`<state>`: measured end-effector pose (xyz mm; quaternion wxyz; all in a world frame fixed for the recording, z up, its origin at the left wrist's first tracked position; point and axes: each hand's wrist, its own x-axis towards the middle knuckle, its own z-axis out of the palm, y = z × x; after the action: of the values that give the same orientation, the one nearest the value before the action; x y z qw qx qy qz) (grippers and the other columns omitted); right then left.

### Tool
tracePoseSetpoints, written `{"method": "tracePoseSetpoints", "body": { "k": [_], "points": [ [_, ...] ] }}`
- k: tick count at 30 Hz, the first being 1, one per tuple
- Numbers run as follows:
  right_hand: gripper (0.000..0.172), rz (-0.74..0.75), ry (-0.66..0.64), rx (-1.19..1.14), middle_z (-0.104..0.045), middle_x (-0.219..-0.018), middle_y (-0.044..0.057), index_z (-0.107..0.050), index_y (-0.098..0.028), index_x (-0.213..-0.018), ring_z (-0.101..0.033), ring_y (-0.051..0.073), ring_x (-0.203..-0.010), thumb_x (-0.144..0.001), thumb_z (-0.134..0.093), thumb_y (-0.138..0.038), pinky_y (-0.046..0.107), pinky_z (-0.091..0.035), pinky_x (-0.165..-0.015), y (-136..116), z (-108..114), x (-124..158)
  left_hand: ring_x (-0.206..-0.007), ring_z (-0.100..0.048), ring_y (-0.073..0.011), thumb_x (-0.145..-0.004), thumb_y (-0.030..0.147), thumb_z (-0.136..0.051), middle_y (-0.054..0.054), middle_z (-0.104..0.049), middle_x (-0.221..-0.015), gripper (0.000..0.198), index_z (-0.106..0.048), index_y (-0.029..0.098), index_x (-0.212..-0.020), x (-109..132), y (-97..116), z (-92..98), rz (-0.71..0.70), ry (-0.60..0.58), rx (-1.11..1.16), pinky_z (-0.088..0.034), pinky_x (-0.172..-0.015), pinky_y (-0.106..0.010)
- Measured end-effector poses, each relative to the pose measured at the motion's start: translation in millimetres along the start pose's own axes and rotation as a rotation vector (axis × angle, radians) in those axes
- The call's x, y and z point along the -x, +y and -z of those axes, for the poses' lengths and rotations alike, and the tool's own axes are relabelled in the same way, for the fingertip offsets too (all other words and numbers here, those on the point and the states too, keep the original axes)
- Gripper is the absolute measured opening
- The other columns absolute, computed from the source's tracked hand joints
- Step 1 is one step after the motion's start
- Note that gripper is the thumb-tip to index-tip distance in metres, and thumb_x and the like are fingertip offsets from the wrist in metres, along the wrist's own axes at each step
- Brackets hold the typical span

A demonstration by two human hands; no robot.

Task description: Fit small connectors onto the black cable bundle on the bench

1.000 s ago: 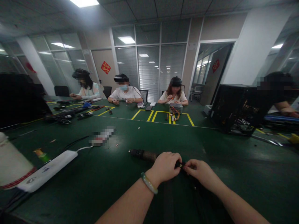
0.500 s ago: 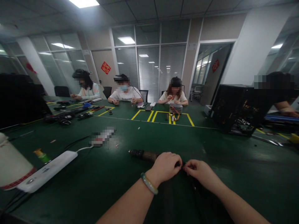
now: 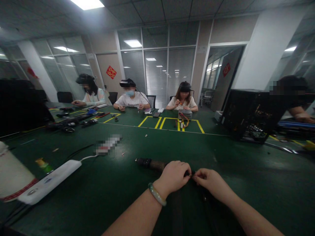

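Note:
A dark brown, tube-shaped thing (image 3: 157, 165) lies across the green table, with a black ribbed collar and a small metal tip at its left end. My left hand (image 3: 175, 175), with a pale green bangle on the wrist, is closed over its right end. A tiny brass-coloured bit (image 3: 190, 175) shows by the left fingertips. Close by on the right, my right hand (image 3: 206, 178) is closed in a pinch facing the left one. What lies between the right fingertips is too small and dark to name. Dark straps or strips (image 3: 205, 198) run below the hands.
On my left are a white power strip (image 3: 52, 180), a whitish container (image 3: 14, 173) and a small green-and-yellow item (image 3: 44, 165). A black computer case (image 3: 248, 114) stands at the right. Across the table (image 3: 147, 150) sit several people, one behind a metal box with wires (image 3: 184, 114).
Both hands hold almost the same pose and place. The view has shifted very slightly.

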<state>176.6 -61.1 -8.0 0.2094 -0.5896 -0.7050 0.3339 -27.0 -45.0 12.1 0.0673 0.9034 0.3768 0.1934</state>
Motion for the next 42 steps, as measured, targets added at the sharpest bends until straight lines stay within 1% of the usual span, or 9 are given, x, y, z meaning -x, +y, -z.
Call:
{"method": "tracePoseSetpoints", "body": {
  "k": [3,9,13,21,25,31,37,42],
  "points": [
    [0.022,0.018,0.004,-0.007,-0.071,-0.075,0.0,-0.069,-0.02,-0.083,-0.063,0.017,-0.068,-0.086,-0.057,-0.039,0.022,-0.04,-0.059,1.8,-1.0,-1.3,-0.093,-0.056,-0.019,-0.083,0.024,-0.06,0.0,-0.063,-0.095,0.011,-0.058,0.021,-0.094,0.0,0.7,1.4,0.002,-0.014,-0.005,-0.04,-0.084,-0.033],
    [0.024,0.002,-0.009,-0.025,-0.071,-0.077,0.001,-0.069,-0.02,-0.085,-0.063,0.017,-0.068,-0.086,-0.057,-0.041,0.022,-0.04,-0.058,2.5,-0.1,-0.4,-0.094,-0.056,-0.0194,-0.084,0.03,-0.06,-0.001,-0.062,-0.097,0.019,-0.056,0.023,-0.1,0.8,1.6,2.5,0.016,0.0,-0.009,-0.041,-0.084,-0.032],
    [0.024,0.004,-0.004,-0.011,-0.07,-0.075,0.001,-0.07,-0.02,-0.083,-0.062,0.016,-0.067,-0.085,-0.057,-0.04,0.022,-0.04,-0.057,0.7,0.7,-0.2,-0.093,-0.056,-0.0192,-0.085,0.032,-0.059,-0.001,-0.062,-0.095,0.016,-0.057,0.022,-0.097,0.8,1.9,3.7,0.011,-0.009,-0.006,-0.04,-0.083,-0.032],
    [0.024,0.004,-0.019,-0.027,-0.071,-0.078,0.001,-0.07,-0.02,-0.086,-0.064,0.018,-0.072,-0.086,-0.057,-0.04,0.023,-0.042,-0.061,2.5,0.5,-0.8,-0.091,-0.056,-0.0185,-0.084,0.029,-0.06,0.001,-0.063,-0.093,0.011,-0.058,0.022,-0.092,0.5,0.8,2.8,-0.001,0.004,0.0,-0.041,-0.081,-0.032],
    [0.025,0.001,-0.023,-0.02,-0.071,-0.079,0.001,-0.07,-0.02,-0.087,-0.063,0.017,-0.07,-0.087,-0.056,-0.041,0.023,-0.042,-0.06,3.3,0.9,-0.5,-0.09,-0.056,-0.018,-0.083,0.026,-0.061,0.001,-0.063,-0.093,0.01,-0.058,0.022,-0.092,0.3,-0.3,0.7,-0.005,0.014,0.018,-0.041,-0.081,-0.031],
    [0.022,0.005,-0.008,-0.012,-0.071,-0.076,0.0,-0.07,-0.02,-0.084,-0.063,0.016,-0.068,-0.085,-0.058,-0.039,0.022,-0.04,-0.057,3.8,0.3,-1.1,-0.09,-0.056,-0.0188,-0.082,0.024,-0.06,0.0,-0.063,-0.093,0.01,-0.058,0.022,-0.092,0.3,-0.5,-0.4,-0.003,0.02,0.022,-0.04,-0.083,-0.032],
    [0.022,0.019,-0.016,-0.036,-0.071,-0.076,0.001,-0.069,-0.02,-0.085,-0.063,0.017,-0.068,-0.086,-0.058,-0.038,0.022,-0.041,-0.059,9.4,-2.0,-3.4,-0.09,-0.056,-0.0187,-0.082,0.025,-0.06,0.001,-0.063,-0.092,0.01,-0.058,0.022,-0.091,0.2,-0.8,-1.2,0.002,0.019,0.02,-0.04,-0.082,-0.032],
    [0.022,0.004,-0.019,-0.023,-0.071,-0.077,0.001,-0.07,-0.021,-0.086,-0.063,0.017,-0.068,-0.085,-0.058,-0.039,0.022,-0.04,-0.057,4.5,0.0,-2.5,-0.09,-0.056,-0.0187,-0.083,0.026,-0.06,0.0,-0.063,-0.093,0.01,-0.058,0.022,-0.091,0.0,-0.4,-0.4,0.001,0.016,0.024,-0.04,-0.082,-0.032]
  ]
}}
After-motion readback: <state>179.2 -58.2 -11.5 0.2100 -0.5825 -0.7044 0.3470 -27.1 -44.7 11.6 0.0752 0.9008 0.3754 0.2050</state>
